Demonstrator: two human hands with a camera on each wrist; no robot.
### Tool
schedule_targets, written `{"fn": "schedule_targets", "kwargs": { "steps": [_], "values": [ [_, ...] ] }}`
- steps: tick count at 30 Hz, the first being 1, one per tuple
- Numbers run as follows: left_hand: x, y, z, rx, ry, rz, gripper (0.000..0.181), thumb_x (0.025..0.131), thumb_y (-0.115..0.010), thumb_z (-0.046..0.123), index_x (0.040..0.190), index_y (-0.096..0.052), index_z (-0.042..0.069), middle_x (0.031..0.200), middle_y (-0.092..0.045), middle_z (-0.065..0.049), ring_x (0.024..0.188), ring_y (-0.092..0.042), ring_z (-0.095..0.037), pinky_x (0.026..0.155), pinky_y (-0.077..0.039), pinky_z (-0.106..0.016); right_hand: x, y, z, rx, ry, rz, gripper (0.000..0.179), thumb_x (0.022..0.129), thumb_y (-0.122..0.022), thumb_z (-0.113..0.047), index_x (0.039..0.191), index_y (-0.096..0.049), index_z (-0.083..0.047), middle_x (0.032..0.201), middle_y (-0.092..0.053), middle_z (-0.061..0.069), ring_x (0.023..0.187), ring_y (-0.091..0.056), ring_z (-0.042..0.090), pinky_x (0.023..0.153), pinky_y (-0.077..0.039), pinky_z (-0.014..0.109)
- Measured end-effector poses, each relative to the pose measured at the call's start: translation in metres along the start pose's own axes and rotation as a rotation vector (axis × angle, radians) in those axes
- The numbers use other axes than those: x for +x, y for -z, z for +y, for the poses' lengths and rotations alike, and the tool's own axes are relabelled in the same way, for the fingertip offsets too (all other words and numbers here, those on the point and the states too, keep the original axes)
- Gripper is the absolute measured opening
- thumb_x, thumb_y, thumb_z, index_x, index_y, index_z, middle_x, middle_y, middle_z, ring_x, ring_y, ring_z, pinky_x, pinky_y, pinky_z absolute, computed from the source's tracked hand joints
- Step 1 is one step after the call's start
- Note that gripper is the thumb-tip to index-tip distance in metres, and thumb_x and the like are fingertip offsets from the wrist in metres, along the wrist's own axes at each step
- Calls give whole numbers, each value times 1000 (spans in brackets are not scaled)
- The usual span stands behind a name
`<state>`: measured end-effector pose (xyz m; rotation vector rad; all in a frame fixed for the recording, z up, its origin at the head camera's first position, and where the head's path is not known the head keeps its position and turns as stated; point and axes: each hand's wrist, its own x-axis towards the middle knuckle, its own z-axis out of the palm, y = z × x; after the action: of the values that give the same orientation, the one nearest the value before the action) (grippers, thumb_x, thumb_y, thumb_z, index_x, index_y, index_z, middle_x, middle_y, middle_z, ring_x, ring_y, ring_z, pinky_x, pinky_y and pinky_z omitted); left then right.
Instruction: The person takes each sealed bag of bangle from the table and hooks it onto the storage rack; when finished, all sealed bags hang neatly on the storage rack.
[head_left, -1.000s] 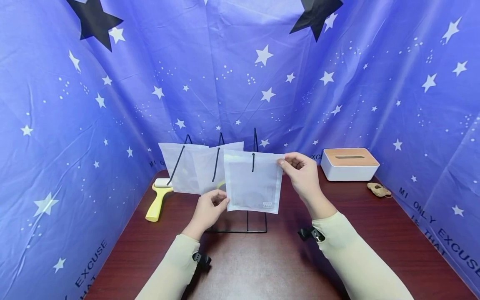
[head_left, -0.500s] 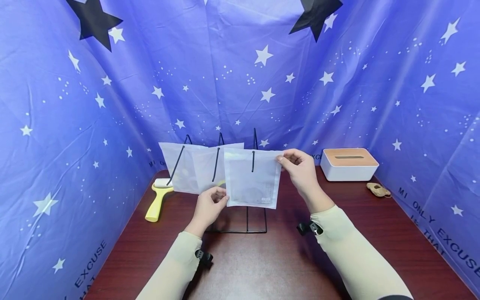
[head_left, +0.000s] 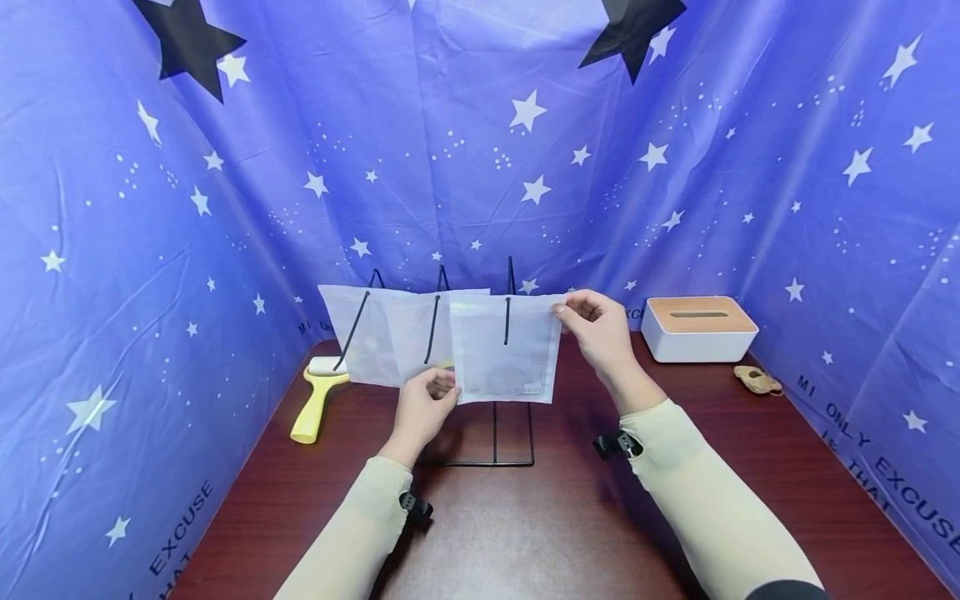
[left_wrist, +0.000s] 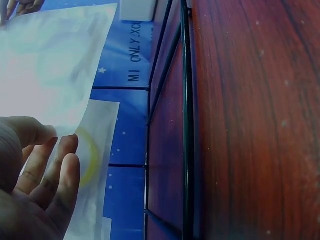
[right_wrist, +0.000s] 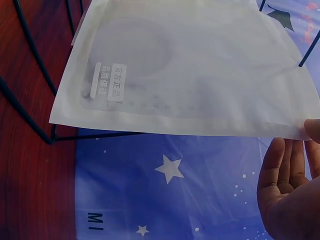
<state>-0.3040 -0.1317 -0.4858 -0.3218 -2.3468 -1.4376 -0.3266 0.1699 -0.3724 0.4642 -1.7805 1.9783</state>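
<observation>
A translucent white pouch (head_left: 491,362) hangs on the right prong of a black wire rack (head_left: 531,437), the prong passing through near its top edge. My right hand (head_left: 603,337) pinches the pouch's upper right corner between thumb and fingers. At the lower left corner my left hand (head_left: 422,414) pinches the edge; the left wrist view shows the thumb (left_wrist: 37,131) against the fingertips there. Two similar pouches, a middle one (head_left: 408,333) and a left one (head_left: 358,333), hang on the other prongs. A yellow ring shape (left_wrist: 92,160) shows through the middle pouch. Small printed labels (right_wrist: 110,82) mark the right pouch.
A yellow-handled lint roller (head_left: 315,408) with a white head lies left of the rack on the dark red wooden table (head_left: 510,533). To the right are a white tissue box (head_left: 697,343) with a wooden lid and a small tan object (head_left: 757,380). A blue star-patterned curtain (head_left: 480,208) surrounds the table.
Both hands have risen slightly, and the right pouch has come up with them, its lower edge now higher above the rack's base. The other two pouches have barely moved.
</observation>
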Motion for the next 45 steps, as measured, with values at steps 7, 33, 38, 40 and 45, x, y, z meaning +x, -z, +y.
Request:
{"fn": "schedule_targets", "kwargs": {
  "steps": [7, 33, 38, 40, 45],
  "values": [
    [4, -3, -2, 0, 0, 13, 11, 91, -81, 11, 102, -78, 14, 90, -74, 4, 77, -69, -13, 71, -56, -30, 6, 0, 2, -54, -31, 13, 21, 94, -76, 2, 107, -67, 16, 81, -70, -4, 74, -64, 9, 68, -58, 26],
    [7, -4, -2, 21, 62, 4, 7, 95, -79, 17, 101, -78, 14, 93, -75, 4, 80, -67, -13, 75, -56, -33, 13, 3, 8, -67, -36, 14, 26, 94, -79, -3, 108, -67, 16, 82, -69, -4, 72, -65, 13, 70, -61, 33],
    [8, -3, -1, 26, 67, 0, 6, 95, -79, 18, 101, -78, 15, 93, -74, 5, 80, -67, -13, 74, -56, -33, 12, 3, 7, -74, -35, 5, 26, 93, -79, -3, 108, -68, 15, 81, -69, -4, 71, -65, 14, 70, -61, 34],
    [8, -3, -1, 22, 63, 1, 6, 96, -78, 18, 101, -78, 15, 93, -75, 5, 80, -67, -14, 74, -56, -33, 12, 3, 6, -77, -34, 2, 26, 93, -79, -3, 109, -68, 15, 81, -69, -4, 70, -65, 15, 70, -61, 33],
    [8, -3, -2, 35, 50, 13, 7, 95, -79, 18, 102, -79, 16, 93, -75, 6, 77, -67, -13, 70, -55, -33, 11, 5, 6, -79, -42, -8, 26, 94, -79, -4, 110, -69, 14, 83, -70, -4, 72, -66, 17, 69, -60, 29]
  ]
}}
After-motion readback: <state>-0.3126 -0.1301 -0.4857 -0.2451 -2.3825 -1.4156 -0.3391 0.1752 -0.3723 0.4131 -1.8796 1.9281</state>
